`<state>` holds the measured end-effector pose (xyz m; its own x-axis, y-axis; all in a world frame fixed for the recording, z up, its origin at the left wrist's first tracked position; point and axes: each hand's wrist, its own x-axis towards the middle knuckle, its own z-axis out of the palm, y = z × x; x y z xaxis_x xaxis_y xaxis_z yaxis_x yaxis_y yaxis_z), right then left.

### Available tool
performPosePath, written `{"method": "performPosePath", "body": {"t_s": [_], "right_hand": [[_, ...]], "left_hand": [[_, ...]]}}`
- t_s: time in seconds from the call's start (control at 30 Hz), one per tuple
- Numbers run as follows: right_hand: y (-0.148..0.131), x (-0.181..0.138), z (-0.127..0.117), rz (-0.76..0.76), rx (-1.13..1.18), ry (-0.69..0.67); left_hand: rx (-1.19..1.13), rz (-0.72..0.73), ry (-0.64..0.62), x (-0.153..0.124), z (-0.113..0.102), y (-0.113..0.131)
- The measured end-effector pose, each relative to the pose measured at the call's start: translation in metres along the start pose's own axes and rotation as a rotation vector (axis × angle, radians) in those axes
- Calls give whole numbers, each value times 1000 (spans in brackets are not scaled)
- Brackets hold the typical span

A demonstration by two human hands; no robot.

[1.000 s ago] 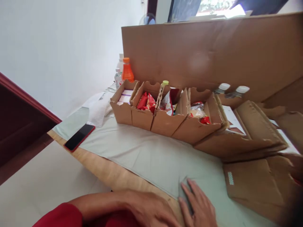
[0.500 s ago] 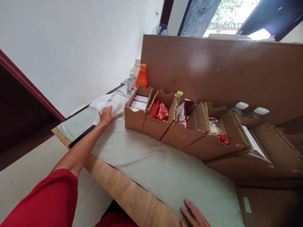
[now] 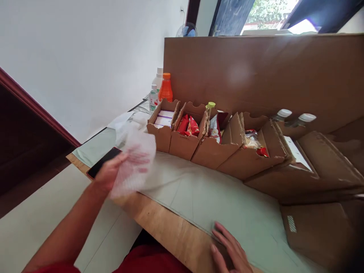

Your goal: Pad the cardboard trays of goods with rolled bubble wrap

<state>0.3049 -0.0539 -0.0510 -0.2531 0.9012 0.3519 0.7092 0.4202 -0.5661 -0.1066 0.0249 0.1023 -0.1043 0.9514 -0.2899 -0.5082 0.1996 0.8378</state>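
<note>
A thin, translucent white plastic bag is pinched in my left hand. The fingers show blurred through it, and it hangs over the table's front edge. Behind it lies a crumpled pile of similar white plastic. A black phone-like slab rests on the cloth close to my left wrist. My right hand holds nothing; its fingers are spread at the near edge of the grey-green cloth.
Cardboard bins stand in a row, holding white packs, red snack bags and other packets. An orange bottle and a clear bottle are at the back left. A tall cardboard panel rises behind.
My left hand has lifted a plastic bag off the pile and drawn it back towards me. My right hand has come a little further into view, still at the table edge.
</note>
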Motion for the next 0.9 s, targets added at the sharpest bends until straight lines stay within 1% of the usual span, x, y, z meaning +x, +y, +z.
{"method": "performPosePath", "body": {"t_s": [0.07,0.13,0.17,0.2,0.23,0.27,0.33,0.37,0.43,0.5,0.6,0.7,0.73,0.77,0.8,0.9], "right_hand": [[-30,12,3,153,325,-52],[-55,29,3,283,716,-138],[-64,38,2,329,878,-155],[-69,45,1,374,998,-148],[-71,51,-2,424,1068,-109],[-71,56,-4,479,1087,-43],[-63,60,-11,570,999,123],[-57,61,-15,596,929,199],[-42,65,-20,601,801,293],[-25,72,-23,592,724,318],[1,81,-26,596,628,331],[16,72,-35,620,515,371],[17,62,-40,619,482,366],[14,50,-44,593,439,333],[10,37,-49,535,384,271],[-14,-3,-53,246,146,17]], "left_hand": [[-59,-197,-163,-20,20,-44],[-79,-342,-304,-32,39,-85],[-88,-401,-353,-37,48,-103],[-99,-463,-392,-40,56,-118],[-108,-536,-430,-43,64,-130],[-114,-605,-465,-46,70,-140],[-110,-674,-523,-50,78,-152],[-93,-672,-548,-52,81,-155],[-34,-603,-560,-57,82,-160],[46,-536,-517,-60,82,-164],[146,-471,-401,-63,85,-170],[192,-449,-335,-63,86,-175],[194,-451,-319,-63,86,-176],[195,-457,-304,-62,86,-177],[197,-466,-289,-61,86,-178],[204,-492,-247,-59,88,-180]]}}
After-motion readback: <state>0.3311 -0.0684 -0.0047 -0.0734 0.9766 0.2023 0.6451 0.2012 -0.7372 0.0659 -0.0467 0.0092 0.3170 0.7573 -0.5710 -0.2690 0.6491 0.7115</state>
